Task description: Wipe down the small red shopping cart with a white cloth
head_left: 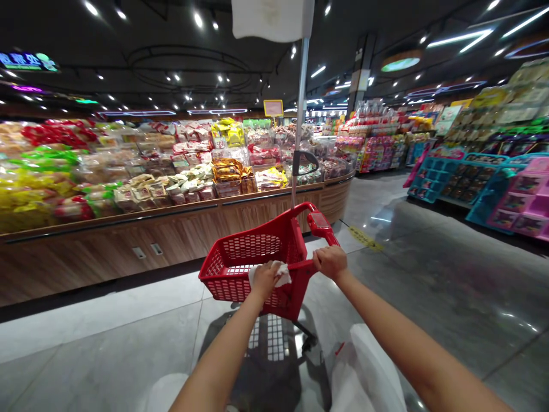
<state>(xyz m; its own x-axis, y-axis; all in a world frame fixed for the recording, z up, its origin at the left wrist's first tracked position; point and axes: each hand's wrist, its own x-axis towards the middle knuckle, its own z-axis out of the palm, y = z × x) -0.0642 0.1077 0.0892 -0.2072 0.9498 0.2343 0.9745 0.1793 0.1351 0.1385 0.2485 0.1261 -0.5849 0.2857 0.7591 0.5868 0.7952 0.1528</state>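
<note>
A small red shopping cart with a perforated basket stands on the tiled floor before me. My right hand is closed around its handle, at the near end. My left hand presses a crumpled white cloth or tissue against the near rim of the basket. The basket's visible inside holds nothing I can make out. From the cart's back rises a metal pole with a white sign at its top and a dark bracket partway up.
A long wood-panelled display counter piled with packaged snacks runs behind the cart. On the right stand blue display racks and pink bins. Yellow floor lettering marks the aisle. White fabric shows close to me at the bottom.
</note>
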